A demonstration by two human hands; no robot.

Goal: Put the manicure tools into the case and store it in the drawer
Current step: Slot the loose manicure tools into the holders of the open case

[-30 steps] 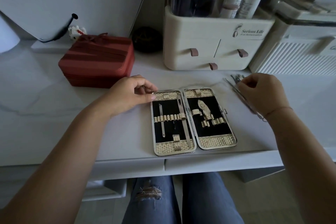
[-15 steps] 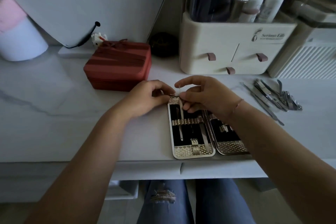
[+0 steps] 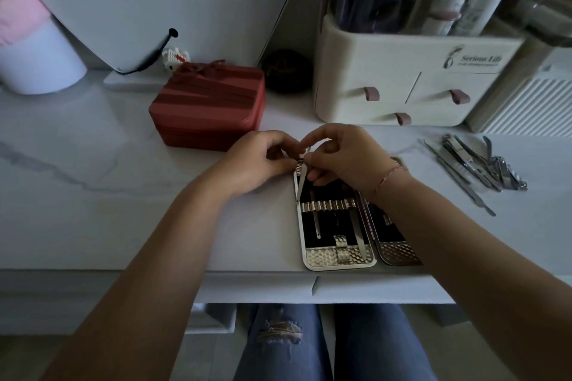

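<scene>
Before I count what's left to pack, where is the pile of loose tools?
Head view: the loose tools lie far right on the desk, right of the open case.

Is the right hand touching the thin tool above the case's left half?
Touching. The head view shows the right hand pinching the thin tool by its upper end.

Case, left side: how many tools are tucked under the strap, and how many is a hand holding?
Tucked under the strap: 2 (thin pick, long file)
Pinched by the right hand: 1 (pointed tool)
Total at the case, left side: 3
</scene>
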